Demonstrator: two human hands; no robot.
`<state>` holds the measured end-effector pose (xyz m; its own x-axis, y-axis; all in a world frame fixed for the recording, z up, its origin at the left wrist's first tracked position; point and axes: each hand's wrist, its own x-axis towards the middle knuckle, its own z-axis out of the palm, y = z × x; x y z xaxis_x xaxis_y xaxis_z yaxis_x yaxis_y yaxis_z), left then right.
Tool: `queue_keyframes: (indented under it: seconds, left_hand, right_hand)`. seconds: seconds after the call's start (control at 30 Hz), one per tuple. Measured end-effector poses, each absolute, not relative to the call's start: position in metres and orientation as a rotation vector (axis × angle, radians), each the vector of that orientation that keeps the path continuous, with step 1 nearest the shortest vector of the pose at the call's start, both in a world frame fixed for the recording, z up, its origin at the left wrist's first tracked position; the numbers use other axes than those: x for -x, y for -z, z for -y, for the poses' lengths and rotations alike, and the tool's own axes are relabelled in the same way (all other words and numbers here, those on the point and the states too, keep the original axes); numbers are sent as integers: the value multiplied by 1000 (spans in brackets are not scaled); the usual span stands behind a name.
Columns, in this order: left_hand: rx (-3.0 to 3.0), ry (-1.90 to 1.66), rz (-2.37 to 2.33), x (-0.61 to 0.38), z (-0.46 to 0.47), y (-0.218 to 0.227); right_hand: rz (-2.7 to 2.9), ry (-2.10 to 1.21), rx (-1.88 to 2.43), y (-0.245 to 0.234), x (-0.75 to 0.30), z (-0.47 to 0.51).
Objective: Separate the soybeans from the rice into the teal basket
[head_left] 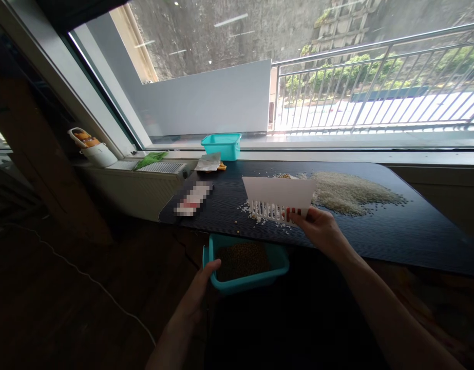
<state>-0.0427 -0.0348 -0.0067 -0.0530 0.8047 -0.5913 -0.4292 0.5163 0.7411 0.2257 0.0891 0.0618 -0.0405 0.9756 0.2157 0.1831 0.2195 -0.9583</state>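
Note:
My right hand [317, 224] grips the lower right corner of a white slotted card [279, 191], which has a row of cut-out slots along its lower part. The card is held upright over the table, among scattered white grains. My left hand [200, 285] is closed on the left rim of a teal plastic basin [252, 285], its thumb over the edge. Many small brown grains or beans [244, 259] lie in the basin, which is just below the table's front edge. A wide heap of rice [348, 192] spreads over the table to the right of the card.
On the dark table [421, 231] a pixelated flat object [194, 199] lies at the left. Another teal basin [223, 146] and a grey-white packet [208, 162] are at the back. A radiator [144, 187] with a green cloth [152, 160] and a white container [98, 154] stands left.

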Motion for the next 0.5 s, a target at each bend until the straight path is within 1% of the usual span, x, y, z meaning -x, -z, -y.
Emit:
queue_keyframes:
  seconds: [0.27, 0.5]
  left_hand:
    - [-327, -1032, -1324, 43, 34, 6]
    - [-341, -1057, -1271, 43, 35, 9]
  right_hand:
    - [1398, -1009, 1154, -65, -225, -84]
    - [1414, -1013, 1184, -68, -227, -71]
